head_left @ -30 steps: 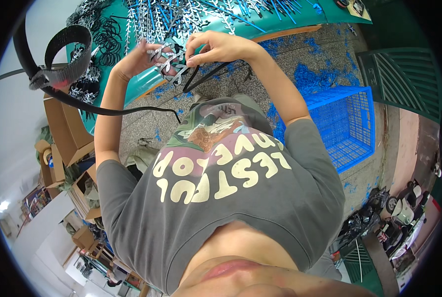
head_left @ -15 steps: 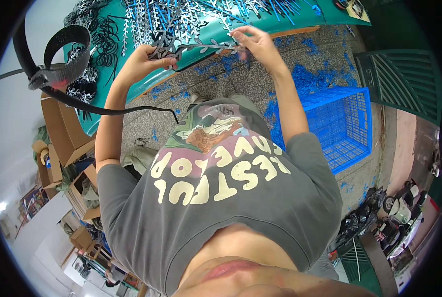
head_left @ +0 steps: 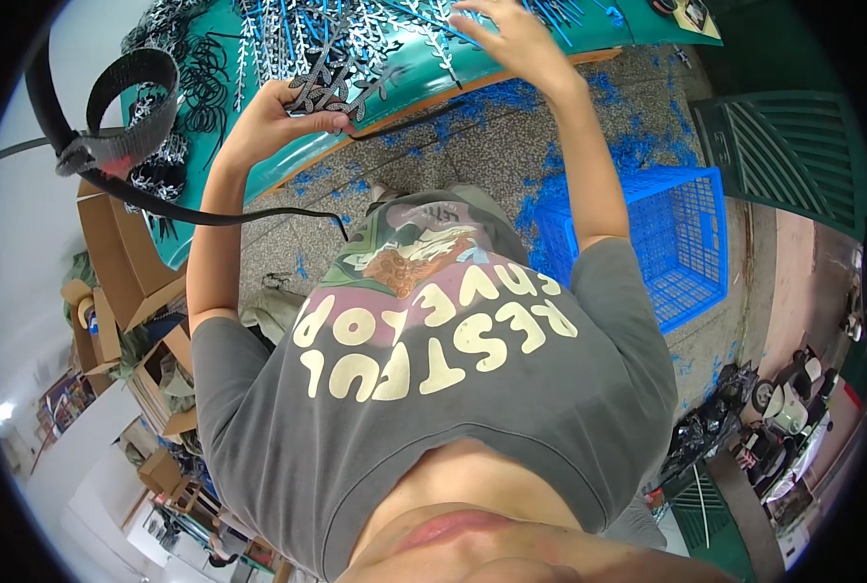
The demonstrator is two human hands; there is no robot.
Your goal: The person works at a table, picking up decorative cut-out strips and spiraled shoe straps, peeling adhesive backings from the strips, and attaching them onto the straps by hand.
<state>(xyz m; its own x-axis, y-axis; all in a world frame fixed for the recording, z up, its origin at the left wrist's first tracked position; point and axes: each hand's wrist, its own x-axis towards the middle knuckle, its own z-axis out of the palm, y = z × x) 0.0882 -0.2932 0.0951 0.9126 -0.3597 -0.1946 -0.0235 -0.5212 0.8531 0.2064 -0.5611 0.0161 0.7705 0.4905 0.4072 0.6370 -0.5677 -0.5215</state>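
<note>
My left hand (head_left: 268, 124) is closed on a small bunch of dark grey leaf-patterned strips (head_left: 328, 89), the thumb pressed along their lower side. A thin black strip end hangs from the bunch past the edge of the green table (head_left: 221, 187). Farther right, my right hand (head_left: 516, 44) is over the table's far part, its fingers stretched and apart, with nothing visible between them. Close to its fingertips lie blue sticks (head_left: 555, 21) and silvery leaf-patterned strips (head_left: 441, 56), spread across the tabletop.
At the table's left lies a heap of black looped strips (head_left: 205, 73). A black strap with a loop (head_left: 166, 92) crosses the left foreground. On the floor stand a blue plastic crate (head_left: 691, 301), at right among blue scraps (head_left: 608, 155), and an open cardboard box (head_left: 127, 257) at left.
My right hand has moved up and away from the strip it was at, its fingers spreading. That strip no longer stretches between my hands. The left hand keeps its bunch.
</note>
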